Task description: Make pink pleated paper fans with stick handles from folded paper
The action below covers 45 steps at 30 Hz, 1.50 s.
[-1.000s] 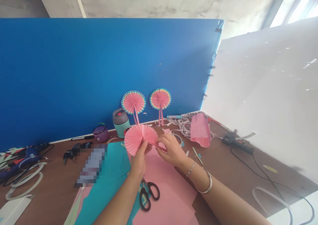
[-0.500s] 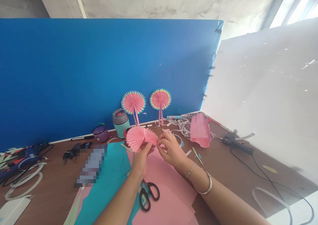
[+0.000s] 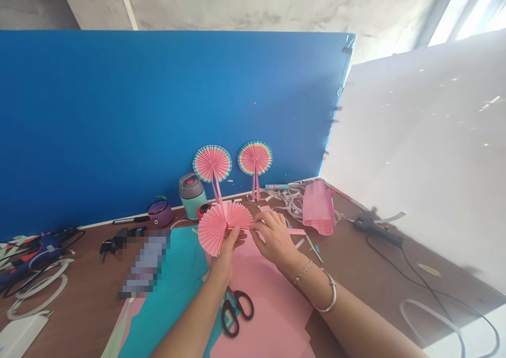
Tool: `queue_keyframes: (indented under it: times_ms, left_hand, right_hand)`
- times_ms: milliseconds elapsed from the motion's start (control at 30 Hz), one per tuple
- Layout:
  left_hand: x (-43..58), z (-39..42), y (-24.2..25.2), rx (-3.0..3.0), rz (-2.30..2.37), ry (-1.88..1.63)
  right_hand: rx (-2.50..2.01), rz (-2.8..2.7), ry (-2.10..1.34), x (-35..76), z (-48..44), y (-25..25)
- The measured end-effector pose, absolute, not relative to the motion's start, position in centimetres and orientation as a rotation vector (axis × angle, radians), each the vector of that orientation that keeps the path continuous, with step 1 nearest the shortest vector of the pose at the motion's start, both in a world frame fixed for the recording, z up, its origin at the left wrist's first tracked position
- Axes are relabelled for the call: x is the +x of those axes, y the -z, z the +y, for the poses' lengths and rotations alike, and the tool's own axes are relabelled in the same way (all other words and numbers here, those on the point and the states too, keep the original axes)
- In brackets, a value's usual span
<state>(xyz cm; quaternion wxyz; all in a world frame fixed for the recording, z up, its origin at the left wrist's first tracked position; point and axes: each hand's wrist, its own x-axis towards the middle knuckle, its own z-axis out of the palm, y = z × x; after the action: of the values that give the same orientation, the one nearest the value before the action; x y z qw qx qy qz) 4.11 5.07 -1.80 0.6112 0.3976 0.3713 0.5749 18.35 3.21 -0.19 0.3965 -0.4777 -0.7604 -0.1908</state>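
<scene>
A pleated pink paper fan (image 3: 213, 229) is spread into a near-round shape above the desk. My left hand (image 3: 228, 250) pinches it near its centre, thumb on top. At its right edge, my right hand (image 3: 274, 236) is closed on the fan's end, and a narrow pink strip (image 3: 297, 232) sticks out beyond the knuckles. Below the hands lie pink paper sheets (image 3: 269, 300) and teal paper (image 3: 169, 284). Black-handled scissors (image 3: 238, 313) rest on the sheets between my forearms. The fingertips of my right hand are partly hidden.
Two finished-looking round fans (image 3: 212, 164) with striped rims lean on the blue partition (image 3: 118, 126). Nearby are a teal flask (image 3: 193, 197), a purple cup (image 3: 160, 212), white paper strips (image 3: 292, 202), a rolled pink sheet (image 3: 318, 207) and a power strip (image 3: 377, 229) with cables.
The pink fan has opened wider and tilted, its left side now lower. A pink strip now shows to the right of my right hand.
</scene>
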Motion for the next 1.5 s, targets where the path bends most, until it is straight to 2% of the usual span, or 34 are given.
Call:
queue_keyframes:
  times_ms: [1133, 1500]
  left_hand:
    - [4.21, 4.96, 1.78, 0.98, 0.806, -1.373]
    - [4.44, 4.61, 1.72, 1.049, 0.913, -1.2]
  right_hand:
    - [-1.215, -1.968, 0.421, 18.27, 2.87, 0.17]
    - [-1.246, -1.942, 0.471, 17.73, 3.17, 0.79]
